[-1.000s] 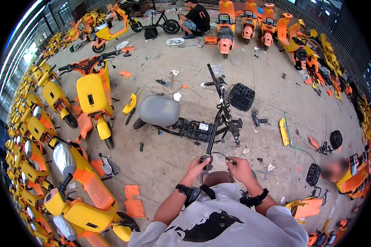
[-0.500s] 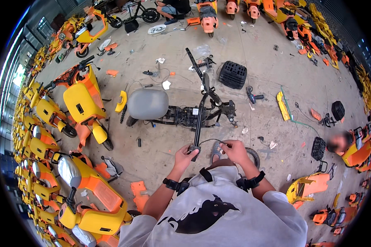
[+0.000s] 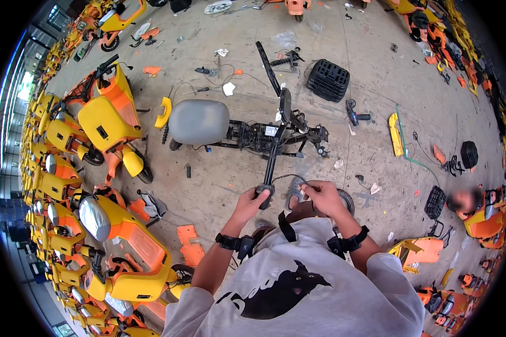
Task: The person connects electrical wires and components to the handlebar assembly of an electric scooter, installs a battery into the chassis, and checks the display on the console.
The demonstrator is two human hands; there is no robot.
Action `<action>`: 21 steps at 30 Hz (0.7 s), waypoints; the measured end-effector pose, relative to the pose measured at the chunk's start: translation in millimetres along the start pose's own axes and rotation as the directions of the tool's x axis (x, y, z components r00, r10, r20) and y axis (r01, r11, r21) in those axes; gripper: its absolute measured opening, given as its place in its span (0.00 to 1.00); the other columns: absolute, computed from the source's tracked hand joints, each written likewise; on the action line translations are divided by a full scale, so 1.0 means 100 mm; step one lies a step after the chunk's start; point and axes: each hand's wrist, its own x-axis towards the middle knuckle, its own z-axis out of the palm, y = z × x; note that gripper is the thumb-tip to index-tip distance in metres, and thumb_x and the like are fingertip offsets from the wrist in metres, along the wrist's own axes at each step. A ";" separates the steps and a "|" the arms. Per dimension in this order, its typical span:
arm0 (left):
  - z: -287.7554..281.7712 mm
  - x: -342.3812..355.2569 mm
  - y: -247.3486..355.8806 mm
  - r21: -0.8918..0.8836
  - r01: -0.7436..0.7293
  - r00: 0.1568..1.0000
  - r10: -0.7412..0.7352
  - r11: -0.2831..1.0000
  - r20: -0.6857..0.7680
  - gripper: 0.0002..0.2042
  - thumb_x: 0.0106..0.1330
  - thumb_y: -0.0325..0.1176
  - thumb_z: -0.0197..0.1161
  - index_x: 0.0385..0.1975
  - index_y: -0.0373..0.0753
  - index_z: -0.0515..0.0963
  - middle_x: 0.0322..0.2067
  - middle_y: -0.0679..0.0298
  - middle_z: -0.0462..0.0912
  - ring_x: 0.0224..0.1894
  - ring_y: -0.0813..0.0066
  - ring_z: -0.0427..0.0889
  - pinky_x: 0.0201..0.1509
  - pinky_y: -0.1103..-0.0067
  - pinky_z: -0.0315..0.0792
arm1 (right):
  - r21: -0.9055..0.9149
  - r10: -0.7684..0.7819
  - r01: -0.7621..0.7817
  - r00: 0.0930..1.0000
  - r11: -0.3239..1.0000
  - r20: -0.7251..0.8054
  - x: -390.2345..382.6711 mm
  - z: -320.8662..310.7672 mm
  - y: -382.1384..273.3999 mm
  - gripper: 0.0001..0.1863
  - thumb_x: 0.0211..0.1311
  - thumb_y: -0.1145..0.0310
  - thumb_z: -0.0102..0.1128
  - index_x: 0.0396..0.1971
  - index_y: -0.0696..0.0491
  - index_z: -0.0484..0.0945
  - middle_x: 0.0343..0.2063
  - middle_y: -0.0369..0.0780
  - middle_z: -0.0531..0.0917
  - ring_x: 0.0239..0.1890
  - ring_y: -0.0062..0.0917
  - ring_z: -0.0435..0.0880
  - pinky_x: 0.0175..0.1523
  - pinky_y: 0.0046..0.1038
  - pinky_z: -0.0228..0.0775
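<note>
A stripped scooter point(image 3: 253, 137) stands in front of me, its black frame bare and its grey seat point(image 3: 199, 124) to the left. The black handlebar point(image 3: 271, 160) reaches back toward me. My left hand point(image 3: 249, 205) is closed round the near end of that bar, thumb on top of the grip. A thin black cable point(image 3: 285, 176) arches from the bar over to my right hand point(image 3: 324, 196). Thumb and fingertips of that hand pinch its end. Beneath, a grey clog point(image 3: 296, 194) shows on my foot, beside a partly hidden wheel point(image 3: 346, 201).
Yellow and orange scooters point(image 3: 109, 121) crowd the left side. Beyond the frame lie a black basket point(image 3: 328, 80), a power drill point(image 3: 354, 115) and a yellow panel point(image 3: 396, 135). An orange panel point(image 3: 191, 245) lies at lower left; scraps and cables litter the concrete floor.
My view has shifted a little, so the far floor sits higher in the picture. Both hands keep their holds on the handlebar and the cable.
</note>
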 end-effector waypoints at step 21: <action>0.35 0.81 0.76 0.092 0.016 0.996 -0.008 0.996 -0.093 0.17 0.57 0.39 0.68 0.34 0.31 0.74 0.25 0.63 0.79 0.23 0.78 0.78 0.26 0.80 0.75 | -0.002 -0.036 0.036 0.995 0.999 -0.089 0.93 -0.72 0.16 0.14 0.59 0.62 0.58 0.37 0.56 0.81 0.20 0.41 0.82 0.25 0.23 0.82 0.33 0.23 0.71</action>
